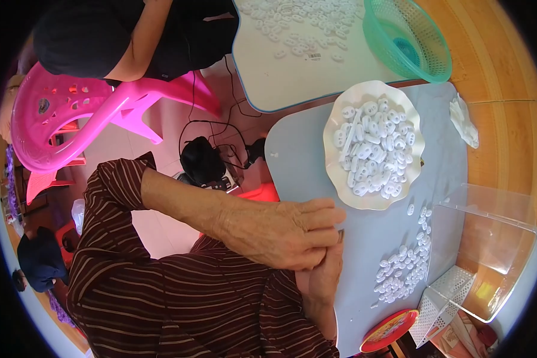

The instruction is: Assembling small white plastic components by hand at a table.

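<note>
My left hand [277, 234] reaches in from the left over the near edge of the grey table [298, 149], its fingers curled closed. My right hand [323, 275] comes up from below, and its fingers meet the left ones. Whatever lies between them is hidden by the left hand. Beyond my hands stands a scalloped cream bowl [335, 170] heaped with small white oval plastic pieces [373, 149] with two holes each. To the right, many smaller white pieces [403, 271] lie loose on the table.
A clear plastic box [480, 262] and a white perforated basket [438, 304] stand right, near a red round tray [391, 330]. Behind, a white table [280, 80] carries more pieces and a green basket [409, 42]. Another person's arm [142, 45] rests by a pink chair [71, 128].
</note>
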